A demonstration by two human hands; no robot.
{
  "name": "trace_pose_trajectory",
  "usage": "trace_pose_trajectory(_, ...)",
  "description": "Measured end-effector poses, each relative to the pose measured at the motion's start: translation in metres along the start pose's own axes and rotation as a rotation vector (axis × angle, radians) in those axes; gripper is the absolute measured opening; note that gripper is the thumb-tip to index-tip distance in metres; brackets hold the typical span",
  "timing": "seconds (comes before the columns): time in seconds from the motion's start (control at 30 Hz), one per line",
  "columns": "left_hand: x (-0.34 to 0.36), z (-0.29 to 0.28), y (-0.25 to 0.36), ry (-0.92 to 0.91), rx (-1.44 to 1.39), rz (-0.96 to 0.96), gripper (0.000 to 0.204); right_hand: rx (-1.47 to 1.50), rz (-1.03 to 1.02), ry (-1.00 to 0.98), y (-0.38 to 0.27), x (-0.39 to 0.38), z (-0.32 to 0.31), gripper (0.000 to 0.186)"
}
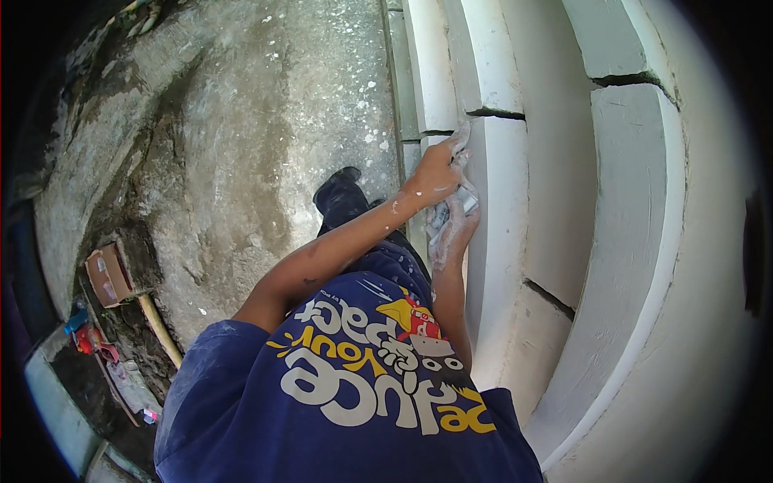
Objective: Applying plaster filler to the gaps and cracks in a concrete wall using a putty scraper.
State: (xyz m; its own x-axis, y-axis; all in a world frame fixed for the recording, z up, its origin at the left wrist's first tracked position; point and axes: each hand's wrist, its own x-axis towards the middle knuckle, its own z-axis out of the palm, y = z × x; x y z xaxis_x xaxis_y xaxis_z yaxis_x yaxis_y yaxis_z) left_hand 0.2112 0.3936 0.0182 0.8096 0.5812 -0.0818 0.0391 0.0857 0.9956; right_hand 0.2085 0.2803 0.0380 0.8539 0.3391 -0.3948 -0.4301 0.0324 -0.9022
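My left hand [437,171] reaches across my front to the white moulded blocks on the right. Its fingers are bent and smeared with white paste, and what they pinch, if anything, does not show clearly. Just below it is my right hand [462,223], also coated in white. It is closed around a crumpled whitish-grey thing [439,217], perhaps thin plastic; its exact kind cannot be made out. Both hands are close together, in front of the pale face of a long white block [495,201].
Rows of white blocks with dark gaps [495,113] run along the wall [684,322] on my right. A stained concrete floor [233,161] with white spatters lies to the left. At lower left are a cardboard box [109,275], a wooden pole [160,330] and several scraps.
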Motion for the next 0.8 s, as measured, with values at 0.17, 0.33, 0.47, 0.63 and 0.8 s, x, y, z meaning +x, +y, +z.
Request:
trace_pose_trajectory(0.17, -0.001, 0.002, 0.003, 0.019, -0.013, 0.051, 0.047, -0.001, -0.012, 0.010, -0.001, 0.000, 0.000, 0.040)
trace_pose_trajectory(0.33, -0.006, 0.005, -0.001, 0.041, -0.051, 0.039, 0.047, 0.057, -0.015, 0.022, 0.007, -0.005, 0.001, 0.036)
trace_pose_trajectory(0.47, 0.000, 0.003, 0.001, 0.057, -0.002, 0.043, 0.046, 0.048, -0.054, 0.006, 0.011, 0.008, -0.001, 0.037)
trace_pose_trajectory(0.63, -0.006, 0.017, -0.016, 0.175, 0.006, 0.177, 0.041, 0.079, -0.026, -0.004, 0.011, -0.001, -0.005, 0.036)
trace_pose_trajectory(0.8, -0.006, 0.007, 0.001, 0.032, -0.037, 0.000, 0.042, 0.154, -0.026, -0.004, 0.014, 0.001, -0.002, 0.035)
